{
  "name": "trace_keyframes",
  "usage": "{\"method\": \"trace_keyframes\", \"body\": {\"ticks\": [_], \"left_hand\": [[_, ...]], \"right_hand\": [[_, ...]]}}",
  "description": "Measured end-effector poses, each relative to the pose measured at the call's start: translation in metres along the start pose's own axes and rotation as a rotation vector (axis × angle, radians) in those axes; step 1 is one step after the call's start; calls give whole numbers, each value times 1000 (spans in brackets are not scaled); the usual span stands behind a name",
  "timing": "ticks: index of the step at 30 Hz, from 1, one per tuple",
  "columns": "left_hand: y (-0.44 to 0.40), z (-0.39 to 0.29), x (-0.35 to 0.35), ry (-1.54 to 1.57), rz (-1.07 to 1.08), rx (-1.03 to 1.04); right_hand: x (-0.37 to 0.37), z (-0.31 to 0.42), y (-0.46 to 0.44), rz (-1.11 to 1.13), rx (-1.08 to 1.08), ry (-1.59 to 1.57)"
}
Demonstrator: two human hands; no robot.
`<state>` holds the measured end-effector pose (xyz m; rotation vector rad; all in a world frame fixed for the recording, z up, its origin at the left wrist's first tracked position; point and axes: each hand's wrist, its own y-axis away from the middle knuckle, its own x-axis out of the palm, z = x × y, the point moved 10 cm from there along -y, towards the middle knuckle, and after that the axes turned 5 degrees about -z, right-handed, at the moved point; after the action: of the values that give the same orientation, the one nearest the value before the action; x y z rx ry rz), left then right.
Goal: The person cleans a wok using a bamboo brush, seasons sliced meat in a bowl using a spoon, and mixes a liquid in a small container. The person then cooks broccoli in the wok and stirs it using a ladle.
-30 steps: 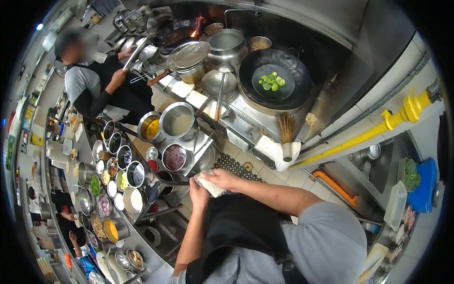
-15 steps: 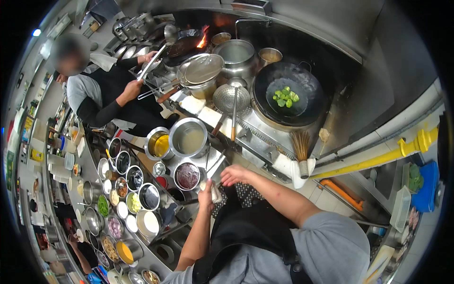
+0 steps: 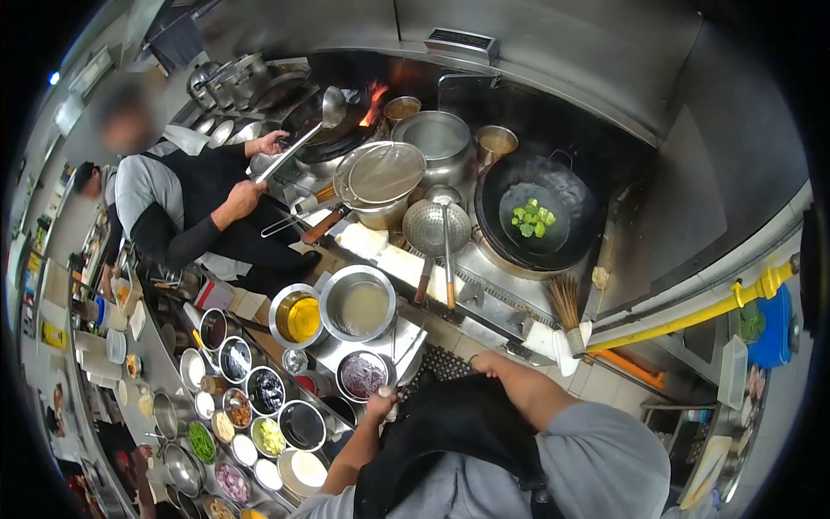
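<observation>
View from the wearer's head, looking down over a commercial cooking station. The left grip point(image 3: 380, 404) is curled around a pale cloth point(image 3: 392, 412); the cloth lies within the fingers and against the palm, mostly hidden, with only a small part showing. This grip lies in front of the black apron point(image 3: 458, 424), just beside the steel pot point(image 3: 363, 354) of reddish-purple contents. The right grip point(image 3: 485, 364) is at the upper edge of the apron, well apart from the cloth; its fingers are largely hidden, so whether they are spread or clenched cannot be told.

Beyond the reddish-purple pot, a larger pot point(image 3: 328, 298) of cloudy liquid stands beside a pot of yellow liquid point(image 3: 302, 319), both on the steel bench point(image 3: 408, 322). On the range, a black wok point(image 3: 488, 203) contains green leafy vegetables point(image 3: 533, 218) in shallow liquid. Left of the wok lie a perforated skimmer point(image 3: 428, 227) and a wooden-handled ladle point(image 3: 449, 272); nearer the wearer is a bamboo brush point(image 3: 564, 301). At upper left, a co-worker's hand point(image 3: 239, 201) holds a long-handled ladle point(image 3: 298, 147) near an orange flame point(image 3: 373, 104).
</observation>
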<state>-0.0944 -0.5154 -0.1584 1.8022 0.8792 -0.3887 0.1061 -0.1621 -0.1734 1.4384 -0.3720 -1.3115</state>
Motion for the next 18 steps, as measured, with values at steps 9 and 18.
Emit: {"method": "trace_keyframes", "body": {"ticks": [9,18], "left_hand": [[-52,-59,-15,-303,93,176],[-54,-110,20,-486,319,333]], "right_hand": [[59,-113,6,11,134,-492],[72,-131,10,-89,248,-683]]}}
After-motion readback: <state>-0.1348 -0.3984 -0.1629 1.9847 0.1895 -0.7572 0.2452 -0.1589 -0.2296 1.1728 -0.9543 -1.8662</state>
